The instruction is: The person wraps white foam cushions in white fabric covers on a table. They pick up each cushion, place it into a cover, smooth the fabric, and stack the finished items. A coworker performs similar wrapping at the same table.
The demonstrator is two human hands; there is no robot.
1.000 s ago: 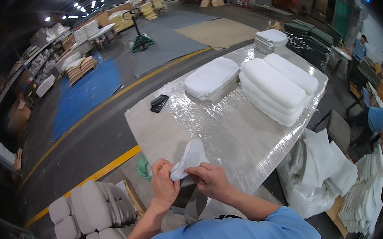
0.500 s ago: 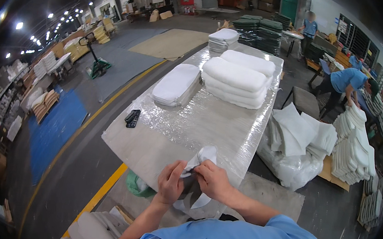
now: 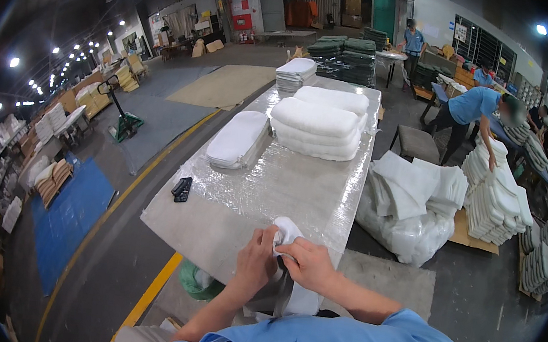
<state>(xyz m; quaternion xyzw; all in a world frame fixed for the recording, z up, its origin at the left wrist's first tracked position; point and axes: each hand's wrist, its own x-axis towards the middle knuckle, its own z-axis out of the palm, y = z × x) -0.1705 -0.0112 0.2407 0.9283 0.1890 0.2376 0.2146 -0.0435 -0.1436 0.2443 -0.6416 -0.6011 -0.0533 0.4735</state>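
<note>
Both of my hands work at the near end of the plastic-covered table (image 3: pixel 298 190). My left hand (image 3: pixel 258 256) has its fingers closed on a white cloth piece (image 3: pixel 287 229). From the other side, my right hand (image 3: pixel 308 264) pinches the same cloth, its fingertips close to the left hand's. The cloth is bunched upward between them; a pale strip (image 3: pixel 303 300) hangs below toward my body. Its full shape is hidden by my hands. Farther up the table lie a stack of flat white pads (image 3: pixel 239 138) and a pile of thick white padding (image 3: pixel 318 124).
Two small dark objects (image 3: pixel 182 189) lie at the table's left edge. Another white stack (image 3: pixel 295 73) stands at the far end. Right of the table is a plastic bag with white sheets (image 3: pixel 409 204). A co-worker (image 3: pixel 474 111) bends over white stacks (image 3: pixel 496 192). A green bundle (image 3: pixel 199 281) sits below the left edge.
The cloth's raised end has become shorter and more crumpled between my hands. My hands have shifted slightly, still gripping it. The whole view has tilted a little, and the co-worker's arm reaches onto the stack.
</note>
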